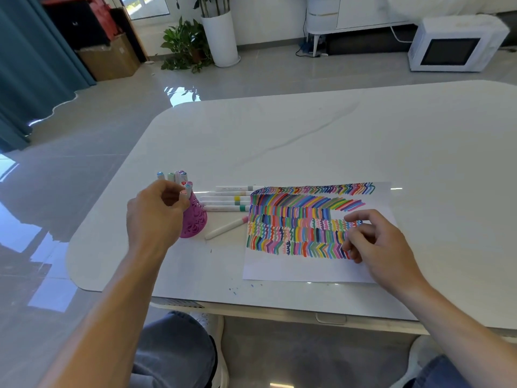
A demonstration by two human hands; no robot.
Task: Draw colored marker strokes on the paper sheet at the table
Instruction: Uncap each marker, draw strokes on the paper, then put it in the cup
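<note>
Lying on the white table (307,135), the paper (293,268) is showing dense rows of many-coloured strokes, straight, wavy and chevron, with its near strip blank. Left of the paper, the left hand (156,211) is pinching a pink-capped marker (183,193) standing in the purple holder (194,219). The right hand (375,239) is resting on the paper's right part, fingers loosely curled, holding nothing. A row of markers (223,199) is lying just left of the paper, a loose marker (226,228) below them. Beyond the paper, a microwave (453,46) and plants (187,43) are standing on the grey floor (112,121).

On the floor past the surface's (307,135) far edge: white microwave (453,46), leafy potted plant (183,44), tall white planter (221,37), cardboard box (112,60), teal curtain (33,68).
</note>
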